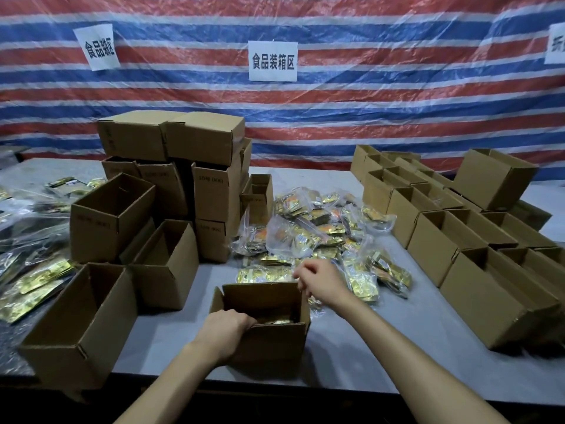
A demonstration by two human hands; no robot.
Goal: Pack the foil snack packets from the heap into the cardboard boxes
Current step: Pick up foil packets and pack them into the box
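A small open cardboard box stands at the table's near edge, with gold foil packets lying inside it. My left hand grips the box's near left rim, fingers curled over the edge into the box. My right hand hovers at the box's far right corner with its fingers curled down; whether it holds a packet is hidden. Just behind the box spreads the heap of gold foil snack packets, many of them in clear plastic bags.
Open empty boxes stand to the left, with a stack of closed boxes behind them. Rows of open boxes fill the right side. More foil packets lie at the far left. A striped tarp hangs behind the grey table.
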